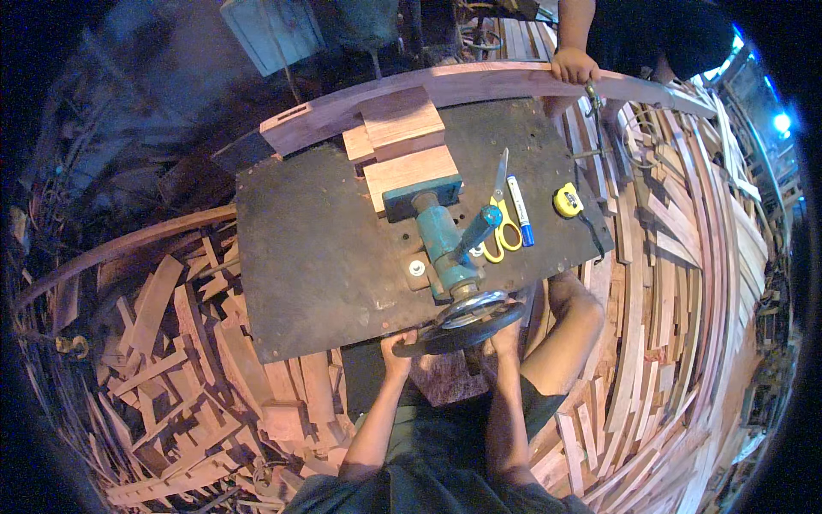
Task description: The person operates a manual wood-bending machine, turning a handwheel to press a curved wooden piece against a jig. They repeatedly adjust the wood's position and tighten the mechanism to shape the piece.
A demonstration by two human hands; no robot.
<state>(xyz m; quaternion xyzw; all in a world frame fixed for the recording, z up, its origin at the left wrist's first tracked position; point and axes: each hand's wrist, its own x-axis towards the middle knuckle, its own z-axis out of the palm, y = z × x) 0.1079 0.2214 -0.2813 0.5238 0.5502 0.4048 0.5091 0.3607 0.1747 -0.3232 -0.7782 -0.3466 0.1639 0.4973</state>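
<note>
My left hand (397, 353) grips the left side of a dark-rimmed handwheel (441, 341), and my right hand (505, 337) is closed round its right side; the wheel partly hides the fingers. The wheel turns the screw of a blue clamp (438, 240) mounted on a dark table (317, 257). A blue lever (481, 230) stands up from its side. The clamp's plate (423, 199) presses on a wooden block (411, 174). Beyond it, another wooden block (404, 128) lies against a long wooden beam (488, 83) with a slot cut near its left end.
Yellow-handled scissors (503, 210), a white marker with blue cap (521, 212) and a yellow tape measure (567, 200) lie right of the clamp. Another person's hand (574, 66) rests on the beam. Wood offcuts (163, 368) pile up left, long strips (638, 343) right.
</note>
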